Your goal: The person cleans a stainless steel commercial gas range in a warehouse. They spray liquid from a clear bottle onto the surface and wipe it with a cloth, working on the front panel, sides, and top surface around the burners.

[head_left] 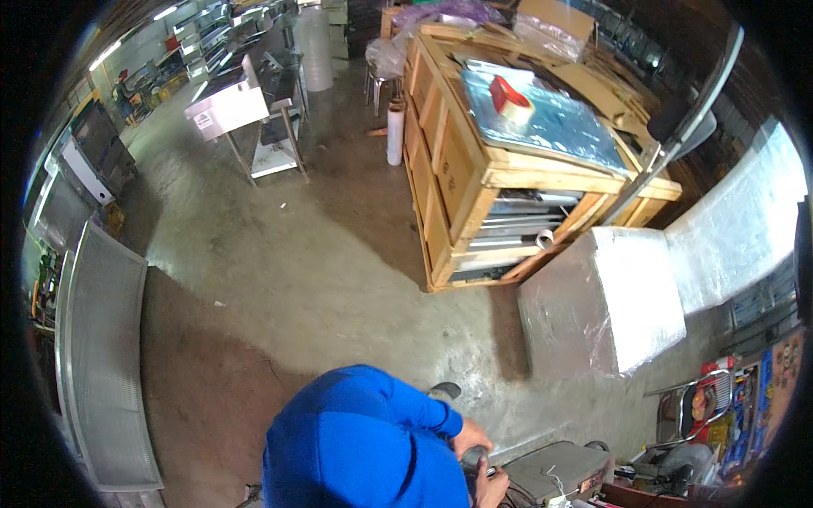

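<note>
My left arm, in a blue sleeve, bends across the lower middle. My left hand point(470, 436) is closed at the top of a small dark grey rounded object point(473, 458) whose kind I cannot make out. Just below it, my right hand point(491, 488) is closed around the same object, its thumb raised along the side. The lower part of what they hold is hidden by the fingers. Beside the hands, to the right, lies a grey box-like case point(555, 467) with thin cables on and around it. A dark shoe point(445, 390) shows beyond my left forearm.
A wooden crate point(457, 169) holding metal parts stands ahead, with a red tape roll point(511, 100) on top. Right of it sits a plastic-wrapped block point(563, 305). A perforated metal panel point(106, 356) leans at left; a metal chair point(720, 394) and tools are at lower right.
</note>
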Motion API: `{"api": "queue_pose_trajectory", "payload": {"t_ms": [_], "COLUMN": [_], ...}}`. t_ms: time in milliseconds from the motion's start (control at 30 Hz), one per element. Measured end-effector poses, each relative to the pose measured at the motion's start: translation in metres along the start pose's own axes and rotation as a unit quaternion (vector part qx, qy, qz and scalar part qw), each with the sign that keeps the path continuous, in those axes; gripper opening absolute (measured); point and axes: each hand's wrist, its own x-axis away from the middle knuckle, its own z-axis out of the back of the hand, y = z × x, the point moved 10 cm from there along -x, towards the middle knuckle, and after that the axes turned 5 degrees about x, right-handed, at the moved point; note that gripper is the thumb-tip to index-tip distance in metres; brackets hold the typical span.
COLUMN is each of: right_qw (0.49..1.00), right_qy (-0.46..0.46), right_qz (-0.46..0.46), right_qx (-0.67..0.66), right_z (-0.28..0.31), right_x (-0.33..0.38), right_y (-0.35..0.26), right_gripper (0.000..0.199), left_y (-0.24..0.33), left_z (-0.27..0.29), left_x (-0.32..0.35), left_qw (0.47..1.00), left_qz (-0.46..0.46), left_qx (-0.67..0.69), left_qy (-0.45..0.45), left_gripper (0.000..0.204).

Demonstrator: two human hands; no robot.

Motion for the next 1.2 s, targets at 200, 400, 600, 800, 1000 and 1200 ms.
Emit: {"api": "queue_pose_trajectory", "payload": {"t_ms": [200, 400, 600, 800, 1000, 1200], "right_qw": [0.995, 0.98, 0.939, 0.798, 0.651, 0.592], "right_qy": [-0.052, -0.065, -0.066, 0.032, 0.171, 0.124], "right_qz": [-0.049, -0.153, -0.308, -0.56, -0.709, -0.767], "right_qx": [-0.062, -0.113, -0.139, -0.219, -0.21, -0.215], "right_z": [0.055, 0.064, 0.044, 0.018, 0.029, 0.029], "right_x": [-0.119, -0.197, -0.262, -0.263, -0.255, -0.256], "right_y": [0.056, 0.123, 0.293, 0.486, 0.653, 0.761], "right_gripper": [0.059, 0.068, 0.068, 0.066, 0.067, 0.062], "left_y": [-0.01, -0.031, -0.158, -0.263, -0.21, -0.211], "left_z": [0.074, 0.128, 0.172, 0.163, 0.148, 0.144], "left_x": [-0.151, -0.226, -0.194, -0.054, -0.102, -0.215], "left_qw": [0.993, 0.994, 0.936, 0.726, 0.706, 0.804], "left_qz": [-0.02, -0.021, 0.27, 0.617, 0.627, 0.467], "left_qx": [-0.061, -0.072, 0.11, 0.156, 0.178, 0.242], "left_qy": [-0.099, -0.078, 0.195, 0.26, 0.275, 0.277], "left_gripper": [0.079, 0.094, 0.083, 0.034, 0.007, 0.018]}}
